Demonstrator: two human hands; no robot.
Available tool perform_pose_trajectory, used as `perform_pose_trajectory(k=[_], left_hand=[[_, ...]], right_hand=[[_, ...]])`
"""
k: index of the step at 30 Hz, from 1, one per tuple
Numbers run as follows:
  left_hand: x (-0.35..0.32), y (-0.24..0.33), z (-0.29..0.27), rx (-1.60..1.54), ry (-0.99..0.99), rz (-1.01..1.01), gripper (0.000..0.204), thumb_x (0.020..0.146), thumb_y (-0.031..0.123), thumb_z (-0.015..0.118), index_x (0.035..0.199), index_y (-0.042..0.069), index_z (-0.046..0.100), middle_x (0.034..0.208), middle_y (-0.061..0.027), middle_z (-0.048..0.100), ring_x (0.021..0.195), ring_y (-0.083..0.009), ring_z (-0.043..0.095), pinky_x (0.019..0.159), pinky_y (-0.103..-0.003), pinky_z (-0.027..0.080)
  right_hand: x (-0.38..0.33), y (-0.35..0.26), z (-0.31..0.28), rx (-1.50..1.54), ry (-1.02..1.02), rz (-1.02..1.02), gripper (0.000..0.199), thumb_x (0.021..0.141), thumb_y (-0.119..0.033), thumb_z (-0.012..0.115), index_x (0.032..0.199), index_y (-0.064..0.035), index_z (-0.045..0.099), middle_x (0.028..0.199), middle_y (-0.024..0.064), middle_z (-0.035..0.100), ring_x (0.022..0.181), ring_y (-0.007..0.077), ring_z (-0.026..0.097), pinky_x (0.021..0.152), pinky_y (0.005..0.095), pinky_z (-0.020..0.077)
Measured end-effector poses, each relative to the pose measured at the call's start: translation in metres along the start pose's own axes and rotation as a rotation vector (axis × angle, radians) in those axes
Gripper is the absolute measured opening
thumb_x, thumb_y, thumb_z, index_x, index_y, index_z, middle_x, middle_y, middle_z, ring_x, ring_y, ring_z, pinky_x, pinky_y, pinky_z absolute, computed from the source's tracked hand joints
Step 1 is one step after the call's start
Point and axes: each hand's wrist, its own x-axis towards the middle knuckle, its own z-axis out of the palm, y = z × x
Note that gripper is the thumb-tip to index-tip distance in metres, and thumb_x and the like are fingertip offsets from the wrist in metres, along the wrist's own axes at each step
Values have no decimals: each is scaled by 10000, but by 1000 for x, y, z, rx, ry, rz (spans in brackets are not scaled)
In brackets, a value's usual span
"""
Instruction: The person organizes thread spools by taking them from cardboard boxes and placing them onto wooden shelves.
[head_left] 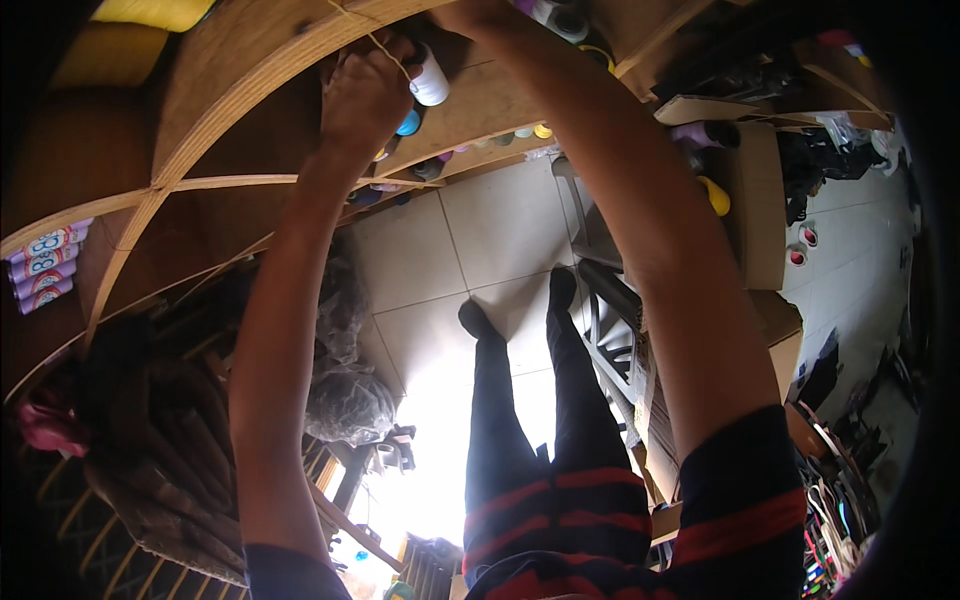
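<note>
In a wooden shelf compartment at the top, my left hand has its fingers curled. What they hold, if anything, is hidden behind the knuckles. Right beside these fingers is a white thread spool; whether I grip it cannot be told. A thin tan string hangs down across the hand from above. Close to the wrist a blue spool shows its end. My right hand reaches up to the same compartment, cut off by the upper edge, its fingers out of sight. Another pale spool lies to its right.
Curved-looking shelf edges cross the upper left. Large yellow spools and a stack of lavender packages occupy other compartments. A grey plastic chair and cardboard boxes stand to the right. Clear plastic bags lie at left.
</note>
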Motion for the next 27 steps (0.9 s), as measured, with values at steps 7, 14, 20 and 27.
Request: perform_pose_trajectory(k=[7,14,20,27], left_hand=[[8,-6,1,-145,37,77,204,859,190,633,1018,63,633,943,-148,659,842,-329,654,765,-413,515],[23,1,2,-485,-52,210,242,839,235,679,1032,90,655,893,-115,700,843,-247,695,721,-339,535],[1,32,-25,-506,27,-99,163,875,152,621,967,20,649,792,-135,682,662,-182,662,534,-327,513],[-13,33,-7,-186,88,98,123,785,129,620,839,28,667,772,-140,659,727,-298,648,671,-402,520]], right_hand=[[-37,3,-22,-83,-429,16,444,759,-139,649,1173,-13,550,1096,214,623,1007,324,615,850,411,494],[-69,-5,-49,-244,-512,69,442,766,-163,670,1160,1,553,1110,202,616,1033,337,601,869,414,490],[-65,-26,-72,-210,-467,242,436,760,-150,703,1135,18,558,1141,275,573,1076,385,568,900,423,475],[-51,17,-69,-319,-227,31,375,726,-65,691,1080,-22,574,1077,257,590,1047,397,574,854,442,471]])
